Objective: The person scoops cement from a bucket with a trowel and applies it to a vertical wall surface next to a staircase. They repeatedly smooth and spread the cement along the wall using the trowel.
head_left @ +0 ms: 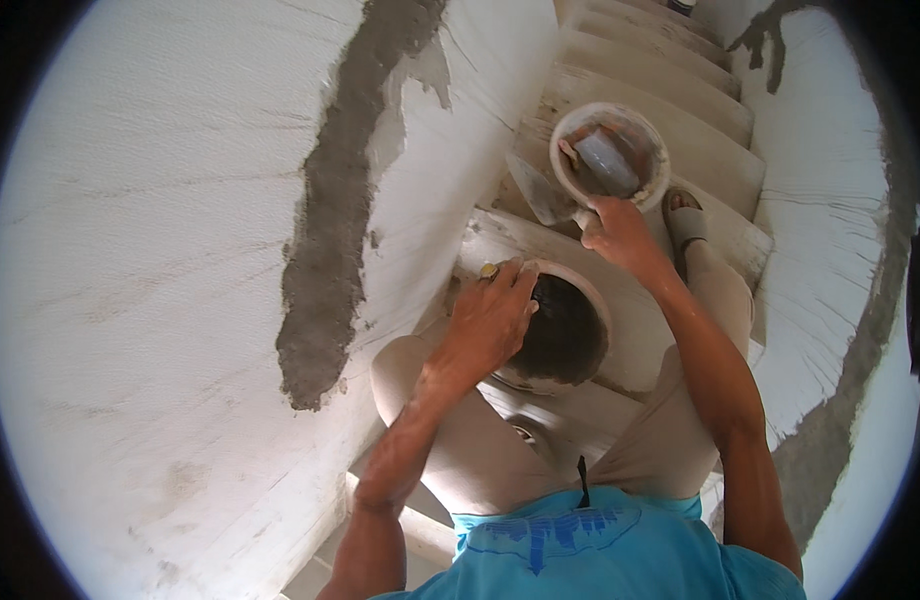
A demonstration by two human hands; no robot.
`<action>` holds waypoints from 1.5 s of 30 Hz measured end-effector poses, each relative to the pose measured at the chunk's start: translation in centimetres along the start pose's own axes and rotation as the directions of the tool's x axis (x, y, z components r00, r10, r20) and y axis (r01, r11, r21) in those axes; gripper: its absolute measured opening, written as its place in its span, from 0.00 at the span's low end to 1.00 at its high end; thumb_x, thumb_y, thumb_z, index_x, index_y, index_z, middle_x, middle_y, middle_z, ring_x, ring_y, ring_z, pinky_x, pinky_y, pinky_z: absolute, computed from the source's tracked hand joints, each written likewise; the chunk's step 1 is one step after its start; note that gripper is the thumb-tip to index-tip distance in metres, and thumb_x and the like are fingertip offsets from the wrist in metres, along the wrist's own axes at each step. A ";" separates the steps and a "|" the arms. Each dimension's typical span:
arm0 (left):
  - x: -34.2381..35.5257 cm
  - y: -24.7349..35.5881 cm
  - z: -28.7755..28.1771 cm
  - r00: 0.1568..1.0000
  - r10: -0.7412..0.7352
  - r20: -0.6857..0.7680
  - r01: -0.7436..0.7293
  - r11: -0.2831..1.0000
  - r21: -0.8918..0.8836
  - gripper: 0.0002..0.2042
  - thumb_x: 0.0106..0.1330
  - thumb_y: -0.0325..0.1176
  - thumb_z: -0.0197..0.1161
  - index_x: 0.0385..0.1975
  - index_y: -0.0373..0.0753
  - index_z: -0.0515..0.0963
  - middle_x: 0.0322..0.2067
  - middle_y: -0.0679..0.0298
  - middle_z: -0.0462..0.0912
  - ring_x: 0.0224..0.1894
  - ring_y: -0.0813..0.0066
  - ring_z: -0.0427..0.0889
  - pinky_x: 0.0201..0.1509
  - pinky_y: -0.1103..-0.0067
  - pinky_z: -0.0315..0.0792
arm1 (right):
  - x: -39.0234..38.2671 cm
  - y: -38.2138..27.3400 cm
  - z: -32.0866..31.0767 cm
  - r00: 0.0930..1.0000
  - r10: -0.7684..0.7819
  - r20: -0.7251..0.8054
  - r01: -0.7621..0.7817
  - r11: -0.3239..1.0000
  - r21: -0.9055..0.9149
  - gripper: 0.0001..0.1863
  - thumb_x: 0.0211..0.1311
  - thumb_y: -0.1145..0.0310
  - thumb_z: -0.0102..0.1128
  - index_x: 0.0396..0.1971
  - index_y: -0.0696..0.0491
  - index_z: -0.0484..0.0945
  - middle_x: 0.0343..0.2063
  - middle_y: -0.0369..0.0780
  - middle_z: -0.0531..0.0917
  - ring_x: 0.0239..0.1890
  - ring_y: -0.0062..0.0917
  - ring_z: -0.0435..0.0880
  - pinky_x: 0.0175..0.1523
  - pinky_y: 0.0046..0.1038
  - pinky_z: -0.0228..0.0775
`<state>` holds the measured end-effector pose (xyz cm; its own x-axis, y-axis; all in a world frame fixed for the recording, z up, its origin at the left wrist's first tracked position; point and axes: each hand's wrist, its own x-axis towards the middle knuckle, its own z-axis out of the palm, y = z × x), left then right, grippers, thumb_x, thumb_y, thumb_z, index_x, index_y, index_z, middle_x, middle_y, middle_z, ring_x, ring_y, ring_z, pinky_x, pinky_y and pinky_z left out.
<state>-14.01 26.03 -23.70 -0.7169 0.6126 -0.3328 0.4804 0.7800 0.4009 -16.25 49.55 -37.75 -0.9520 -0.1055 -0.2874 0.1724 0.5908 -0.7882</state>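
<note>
My left hand (488,325) is closed over the left rim of a round, light-coloured bucket (602,318) between my knees. Dark grey wet mortar (563,335) lies inside that bucket. Higher up and to the right, my right hand (620,238) is wrapped round the handle of a pointed trowel (540,193), whose grey-smeared blade points up and left. Beside the blade stands a second white bucket (663,180), just beyond my right hand. It holds a pale flat piece (608,162) and other tools I cannot make out.
Dusty concrete stairs (670,85) climb away ahead between two white walls. A broad grey mortar strip (335,220) runs down the left wall (170,250), and another strip (830,450) follows the right wall. My sandalled foot (688,225) rests on a step beside the far bucket.
</note>
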 end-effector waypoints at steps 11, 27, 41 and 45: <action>-12.8 0.8 -14.2 0.343 0.110 -0.933 0.371 0.896 0.242 0.18 0.69 0.36 0.59 0.57 0.37 0.74 0.65 0.45 0.66 0.70 0.46 0.62 0.70 0.45 0.62 | -0.3 -3.5 0.1 0.957 -0.083 -0.277 0.162 0.948 0.275 0.18 0.45 0.75 0.60 0.41 0.62 0.77 0.27 0.55 0.79 0.30 0.53 0.79 0.41 0.42 0.72; -28.9 -2.1 -20.4 0.365 0.283 -0.887 0.929 -0.056 0.365 0.33 0.76 0.56 0.37 0.73 0.38 0.53 0.73 0.45 0.47 0.76 0.46 0.45 0.75 0.48 0.51 | 7.6 -12.4 8.3 0.802 -0.157 -0.576 0.297 0.942 0.158 0.12 0.50 0.75 0.59 0.35 0.55 0.69 0.21 0.49 0.76 0.26 0.49 0.78 0.31 0.45 0.69; -28.4 -2.7 -19.9 0.298 0.285 -0.911 0.948 0.026 0.318 0.32 0.77 0.56 0.30 0.73 0.41 0.55 0.74 0.47 0.48 0.76 0.45 0.45 0.74 0.46 0.44 | 7.3 -14.0 10.9 0.833 -0.168 -0.527 0.287 0.946 0.152 0.13 0.51 0.78 0.63 0.35 0.57 0.68 0.25 0.50 0.78 0.30 0.50 0.81 0.34 0.45 0.71; -27.7 -1.8 -19.9 0.357 0.266 -0.895 0.932 -0.033 0.362 0.32 0.77 0.56 0.30 0.73 0.41 0.55 0.74 0.47 0.48 0.75 0.45 0.45 0.74 0.47 0.45 | 8.8 -15.1 9.1 0.803 -0.112 -0.586 0.270 0.944 0.189 0.13 0.51 0.79 0.63 0.35 0.57 0.69 0.25 0.49 0.79 0.31 0.50 0.81 0.35 0.46 0.72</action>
<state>-5.04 5.09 1.78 -0.5803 0.3121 0.7522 -0.5013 0.5911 -0.6319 -24.95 32.40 -33.38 -0.9316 0.3177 0.1767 -0.0465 0.3779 -0.9247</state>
